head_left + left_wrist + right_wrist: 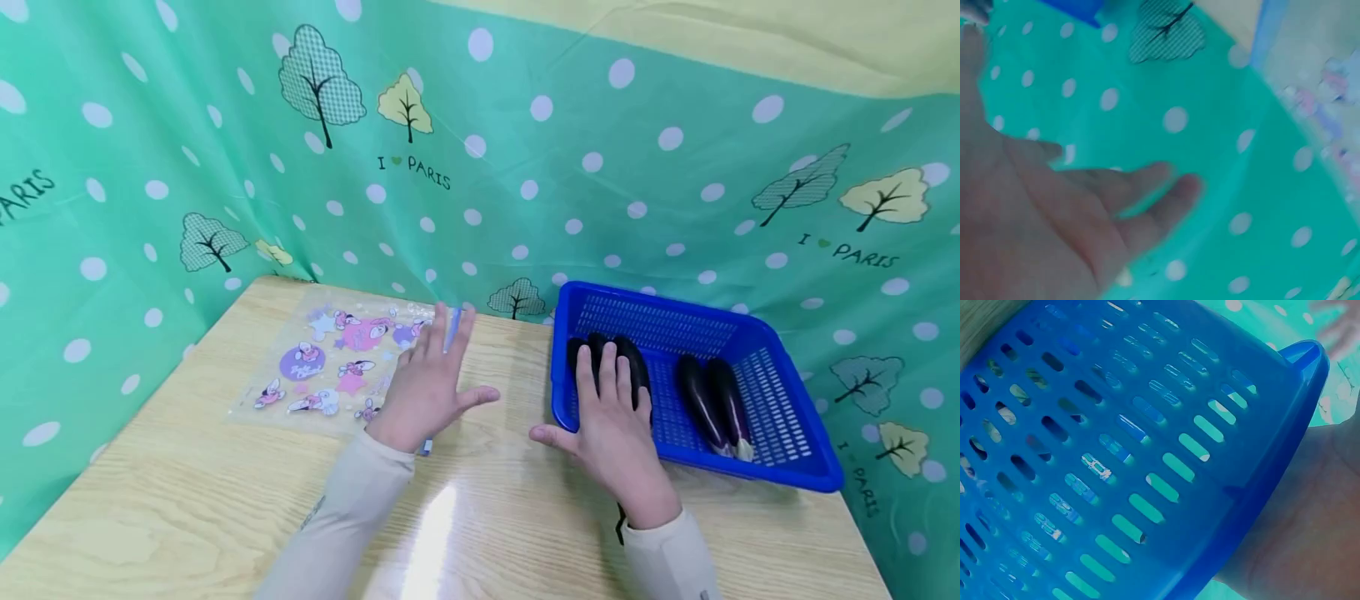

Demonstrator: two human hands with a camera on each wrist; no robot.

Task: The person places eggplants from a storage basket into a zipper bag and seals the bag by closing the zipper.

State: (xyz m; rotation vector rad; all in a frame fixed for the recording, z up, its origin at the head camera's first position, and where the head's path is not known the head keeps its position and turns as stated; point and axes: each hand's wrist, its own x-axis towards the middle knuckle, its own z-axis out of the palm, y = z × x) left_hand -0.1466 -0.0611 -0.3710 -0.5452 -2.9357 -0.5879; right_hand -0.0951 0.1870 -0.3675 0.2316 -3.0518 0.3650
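Right hand nearest the eggplants

Both hands have straight fingers, thumbs out, holding nothing. The left hand is over a printed plastic bag's right edge. The right fingers overlap eggplants in a blue basket's left side, roughly parallel to their length; contact unclear. Two more eggplants lie rightward, pointing away.

A green dotted fabric curtain stands behind the pale wood-grain tabletop and along both sides. On the tabletop, a flat, clear printed plastic bag lies at left; a blue rectangular perforated plastic basket stands at right. Inside the basket, two dark purple elongated eggplants lie side by side at right, further dark elongated eggplants at left, partly behind the right hand.
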